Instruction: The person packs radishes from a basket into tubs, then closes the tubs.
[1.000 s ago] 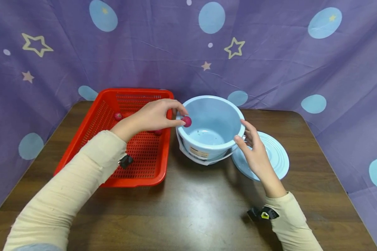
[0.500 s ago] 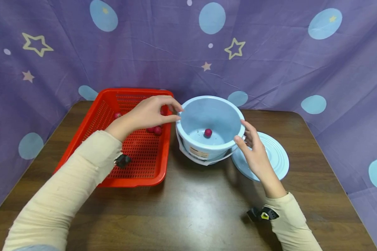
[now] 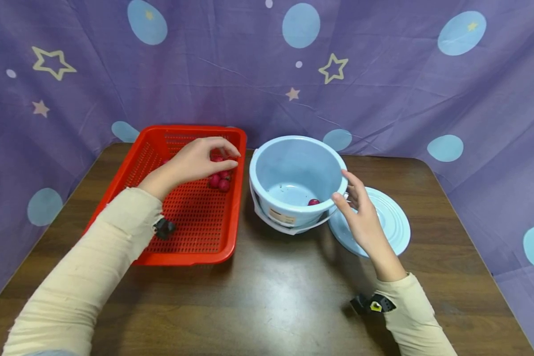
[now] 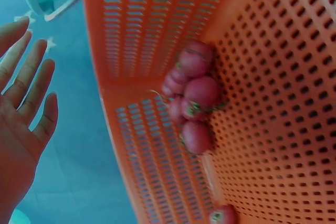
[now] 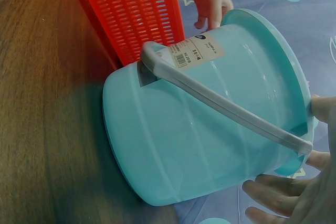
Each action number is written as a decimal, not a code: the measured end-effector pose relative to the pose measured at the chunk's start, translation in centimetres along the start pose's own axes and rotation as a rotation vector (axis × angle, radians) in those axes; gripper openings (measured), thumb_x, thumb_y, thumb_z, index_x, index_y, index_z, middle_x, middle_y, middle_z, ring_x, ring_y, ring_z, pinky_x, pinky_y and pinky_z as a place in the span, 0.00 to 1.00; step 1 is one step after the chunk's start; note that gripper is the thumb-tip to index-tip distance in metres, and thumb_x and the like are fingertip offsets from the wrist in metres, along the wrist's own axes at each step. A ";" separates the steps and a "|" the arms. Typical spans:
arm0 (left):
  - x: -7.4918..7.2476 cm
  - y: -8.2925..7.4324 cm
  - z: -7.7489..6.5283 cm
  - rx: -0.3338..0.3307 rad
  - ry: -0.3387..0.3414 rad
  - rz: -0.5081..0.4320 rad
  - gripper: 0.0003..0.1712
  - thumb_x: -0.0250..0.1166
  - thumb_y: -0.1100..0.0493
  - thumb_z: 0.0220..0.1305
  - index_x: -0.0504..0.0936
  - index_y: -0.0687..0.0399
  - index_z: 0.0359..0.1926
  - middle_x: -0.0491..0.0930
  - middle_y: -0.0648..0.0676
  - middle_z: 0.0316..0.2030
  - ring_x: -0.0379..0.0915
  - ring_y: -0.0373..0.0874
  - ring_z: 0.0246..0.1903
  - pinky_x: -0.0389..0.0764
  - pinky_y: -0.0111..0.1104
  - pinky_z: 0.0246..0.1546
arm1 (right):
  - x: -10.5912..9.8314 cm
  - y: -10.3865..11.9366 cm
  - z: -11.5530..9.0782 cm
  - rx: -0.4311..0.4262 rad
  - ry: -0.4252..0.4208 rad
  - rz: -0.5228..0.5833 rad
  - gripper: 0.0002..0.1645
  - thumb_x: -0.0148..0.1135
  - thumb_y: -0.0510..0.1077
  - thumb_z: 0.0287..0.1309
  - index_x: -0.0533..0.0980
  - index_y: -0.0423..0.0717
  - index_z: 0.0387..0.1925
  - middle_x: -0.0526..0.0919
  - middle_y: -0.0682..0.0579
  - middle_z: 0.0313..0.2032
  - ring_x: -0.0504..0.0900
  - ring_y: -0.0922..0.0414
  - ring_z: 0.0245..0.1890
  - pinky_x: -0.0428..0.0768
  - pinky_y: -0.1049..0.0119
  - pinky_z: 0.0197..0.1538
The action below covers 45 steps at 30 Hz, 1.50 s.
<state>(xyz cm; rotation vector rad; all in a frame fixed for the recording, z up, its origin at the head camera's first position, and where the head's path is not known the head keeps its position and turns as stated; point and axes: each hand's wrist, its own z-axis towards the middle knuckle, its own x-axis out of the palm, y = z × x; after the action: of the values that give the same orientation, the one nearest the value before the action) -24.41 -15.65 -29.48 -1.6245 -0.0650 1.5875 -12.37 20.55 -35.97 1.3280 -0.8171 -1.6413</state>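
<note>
Red tomatoes in basket, left hand above, thumb and fingers apart, right hand gripping bucket at rim

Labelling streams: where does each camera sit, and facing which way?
Head: on the head, faces forward and down at red basket, blue bucket, lid; left hand, right hand, sleeves show.
Left wrist: on that wrist, looks into the basket at red produce; left hand shows.
Right wrist: on that wrist, faces the bucket's outer side; both hands show.
Head and right wrist share basket, bucket, both hands.
</note>
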 end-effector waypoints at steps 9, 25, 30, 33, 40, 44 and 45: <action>0.0 2.6 0.2 -0.092 0.029 0.026 0.15 0.70 0.55 0.63 0.84 0.53 0.50 0.83 0.52 0.46 0.75 0.48 0.44 0.72 0.46 0.52 | 0.0 0.2 -0.1 0.004 -0.003 0.015 0.35 0.56 0.50 0.71 0.57 0.58 0.75 0.72 0.38 0.63 0.70 0.50 0.60 0.66 0.49 0.65; 2.7 6.0 0.5 -0.122 0.119 0.018 0.15 0.71 0.59 0.61 0.86 0.54 0.49 0.84 0.56 0.48 0.75 0.53 0.46 0.72 0.46 0.54 | 0.0 0.1 0.0 0.001 -0.002 0.017 0.35 0.56 0.49 0.71 0.57 0.57 0.75 0.71 0.38 0.63 0.70 0.51 0.59 0.66 0.49 0.65; 3.4 6.6 0.7 -0.102 0.133 0.031 0.11 0.72 0.59 0.59 0.87 0.54 0.44 0.84 0.55 0.45 0.75 0.51 0.45 0.72 0.45 0.53 | 0.0 0.2 0.0 -0.004 -0.008 0.010 0.35 0.56 0.49 0.71 0.57 0.57 0.75 0.71 0.38 0.63 0.70 0.50 0.59 0.65 0.49 0.65; 3.8 6.9 0.6 -0.097 0.150 0.019 0.11 0.73 0.59 0.58 0.87 0.55 0.43 0.84 0.55 0.44 0.75 0.50 0.44 0.72 0.45 0.53 | -0.1 0.2 0.0 -0.003 -0.006 0.014 0.35 0.56 0.49 0.71 0.57 0.57 0.75 0.71 0.38 0.63 0.70 0.50 0.59 0.65 0.49 0.66; 4.3 7.5 0.4 -0.101 0.173 0.031 0.14 0.75 0.61 0.56 0.87 0.57 0.44 0.83 0.55 0.42 0.76 0.50 0.42 0.74 0.44 0.50 | 0.0 0.0 -0.1 -0.004 -0.002 0.010 0.35 0.55 0.50 0.71 0.57 0.58 0.75 0.72 0.38 0.63 0.70 0.50 0.59 0.65 0.49 0.66; 4.5 7.7 0.5 -0.083 0.175 0.047 0.14 0.75 0.61 0.55 0.87 0.57 0.44 0.83 0.55 0.40 0.75 0.50 0.40 0.74 0.43 0.47 | 0.0 -0.1 -0.1 0.000 -0.004 -0.003 0.35 0.55 0.52 0.71 0.57 0.58 0.75 0.71 0.38 0.64 0.70 0.51 0.59 0.65 0.48 0.66; 4.5 7.8 0.5 -0.078 0.177 0.049 0.14 0.75 0.62 0.55 0.87 0.57 0.43 0.83 0.55 0.39 0.75 0.50 0.40 0.74 0.43 0.47 | 0.0 -0.1 -0.1 0.001 -0.003 -0.006 0.35 0.55 0.52 0.71 0.57 0.58 0.75 0.71 0.38 0.64 0.70 0.51 0.59 0.65 0.48 0.66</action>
<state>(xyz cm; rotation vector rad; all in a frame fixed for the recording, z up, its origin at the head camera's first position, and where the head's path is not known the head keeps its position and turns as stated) -27.84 -17.85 -37.51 -1.8340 0.0068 1.4871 -12.33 20.56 -36.10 1.3302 -0.8165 -1.6484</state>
